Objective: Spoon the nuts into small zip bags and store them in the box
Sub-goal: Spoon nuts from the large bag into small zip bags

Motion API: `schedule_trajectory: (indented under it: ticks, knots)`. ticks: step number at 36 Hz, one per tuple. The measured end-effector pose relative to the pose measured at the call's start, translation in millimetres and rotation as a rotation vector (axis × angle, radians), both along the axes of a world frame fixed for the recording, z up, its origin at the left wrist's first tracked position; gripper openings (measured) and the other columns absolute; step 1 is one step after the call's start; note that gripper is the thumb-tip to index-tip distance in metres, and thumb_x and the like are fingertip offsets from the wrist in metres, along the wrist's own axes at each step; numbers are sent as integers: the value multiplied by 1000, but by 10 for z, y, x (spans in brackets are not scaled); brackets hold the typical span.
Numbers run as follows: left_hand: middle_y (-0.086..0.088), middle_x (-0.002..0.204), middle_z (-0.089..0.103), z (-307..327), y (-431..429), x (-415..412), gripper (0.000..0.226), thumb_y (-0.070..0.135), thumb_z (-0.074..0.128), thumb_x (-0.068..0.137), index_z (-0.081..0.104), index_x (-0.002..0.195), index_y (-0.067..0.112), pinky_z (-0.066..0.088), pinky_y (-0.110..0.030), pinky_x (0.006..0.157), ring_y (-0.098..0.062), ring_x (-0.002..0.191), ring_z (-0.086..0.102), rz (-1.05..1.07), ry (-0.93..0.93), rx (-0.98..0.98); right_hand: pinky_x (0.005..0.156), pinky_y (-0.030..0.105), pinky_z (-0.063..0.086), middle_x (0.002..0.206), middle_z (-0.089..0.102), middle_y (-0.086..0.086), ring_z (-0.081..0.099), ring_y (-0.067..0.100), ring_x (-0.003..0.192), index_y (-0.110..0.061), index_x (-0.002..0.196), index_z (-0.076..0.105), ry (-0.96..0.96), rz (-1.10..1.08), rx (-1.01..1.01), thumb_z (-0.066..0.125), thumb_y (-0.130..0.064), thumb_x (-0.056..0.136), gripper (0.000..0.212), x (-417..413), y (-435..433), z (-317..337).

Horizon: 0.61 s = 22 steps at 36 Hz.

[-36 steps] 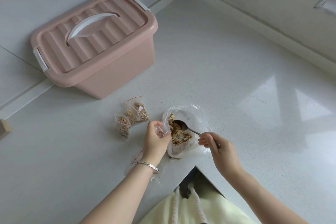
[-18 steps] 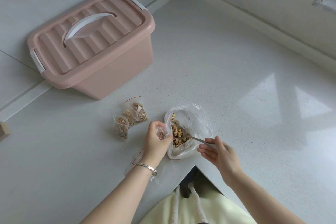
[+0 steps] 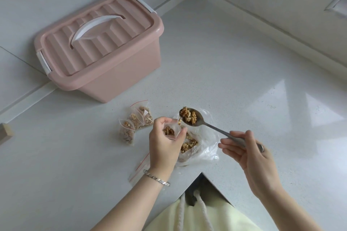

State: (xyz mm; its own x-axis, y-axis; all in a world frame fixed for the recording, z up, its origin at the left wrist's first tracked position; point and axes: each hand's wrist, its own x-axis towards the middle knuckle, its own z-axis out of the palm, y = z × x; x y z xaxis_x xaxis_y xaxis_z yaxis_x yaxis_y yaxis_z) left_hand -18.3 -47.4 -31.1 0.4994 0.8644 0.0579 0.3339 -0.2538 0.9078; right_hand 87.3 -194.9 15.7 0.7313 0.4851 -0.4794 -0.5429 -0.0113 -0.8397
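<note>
Steel spoon (image 3: 216, 128): long axis diagonal, bowl pointing up-left away from the person, handle running back to the lower right; it is raised over the clear bag, just beside the small bag's mouth.
Nuts (image 3: 188, 115): heaped in the spoon's bowl.
Right hand (image 3: 249, 148): thumb and fingers pinch the handle's end.
Small zip bag (image 3: 170, 130): mouth open and upward, partly filled.
Left hand (image 3: 165, 142): fingers curled round that small bag.
Clear bag (image 3: 204, 142): on the counter (image 3: 244, 80) between the hands, nuts inside.
Filled bags (image 3: 135, 122): clustered just left of the left hand.
Pink box (image 3: 105, 48): lid on, far left by the wall.
</note>
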Motion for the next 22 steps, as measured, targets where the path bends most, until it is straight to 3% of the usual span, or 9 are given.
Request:
schedule_trajectory:
  ticks: [5,7,10,15,22]
  knots:
    - [2,94,58,72,-4,116,40,11,79,70,49,97,13,42,0,62,20,79,53,-22,55,3,63,24,56,76,71,17,70,30,74,-14,79,72,-133,16,7,58,-66,64,56,-83,37,178]
    - [2,98,58,65,7,133,43,15,79,70,50,103,11,47,-7,66,8,83,58,-24,96,-13,62,24,56,76,71,16,70,29,73,-15,78,72,-197,27,-11,59,-72,62,61,-102,41,214]
    - [-1,101,62,20,9,145,46,21,78,71,50,107,13,55,-28,75,-15,93,60,-38,130,-37,62,23,55,75,72,12,70,25,72,-17,78,71,-303,50,-33,54,-75,65,62,-125,51,258]
    - [0,92,64,12,-18,158,43,24,78,71,51,102,15,49,-9,63,-12,82,62,-53,126,-80,63,23,55,77,72,6,70,20,72,-25,82,71,-409,103,-78,47,-76,71,58,-182,57,293]
    - [11,84,60,49,-37,154,35,23,76,74,50,98,20,43,-7,57,2,69,56,-69,77,-67,64,22,54,77,73,2,70,17,73,-20,80,70,-472,101,-102,44,-73,76,60,-176,53,292]
